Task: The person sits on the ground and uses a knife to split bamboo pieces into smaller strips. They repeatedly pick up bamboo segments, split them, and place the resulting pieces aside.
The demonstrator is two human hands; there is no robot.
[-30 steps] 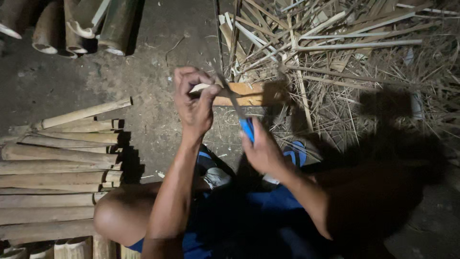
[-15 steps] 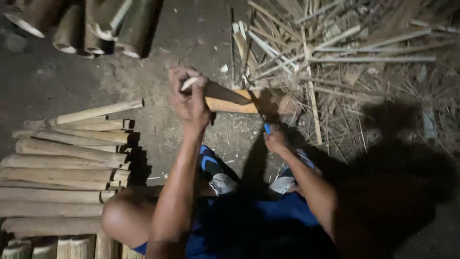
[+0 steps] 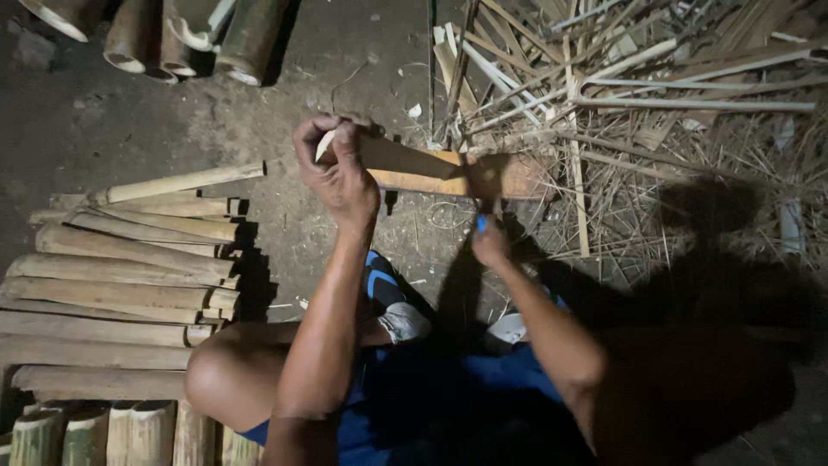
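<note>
My left hand (image 3: pixel 338 168) grips the near end of a split bamboo piece (image 3: pixel 431 168) that lies across in front of me. My right hand (image 3: pixel 490 242) is closed on a blue-handled knife (image 3: pixel 481 211), whose blade reaches up to the bamboo piece near its far end. Both hands work above the dirt floor, in front of my bent knees. My right forearm and lap lie in deep shadow.
A stack of split bamboo slats (image 3: pixel 121 276) lies to my left. Round bamboo sections (image 3: pixel 181 34) stand at the top left, and more (image 3: pixel 86 436) at the bottom left. A heap of thin bamboo strips and shavings (image 3: pixel 638 103) covers the right side.
My right hand with the knife has moved further from me along the bamboo piece. My left hand keeps its grip on the near end.
</note>
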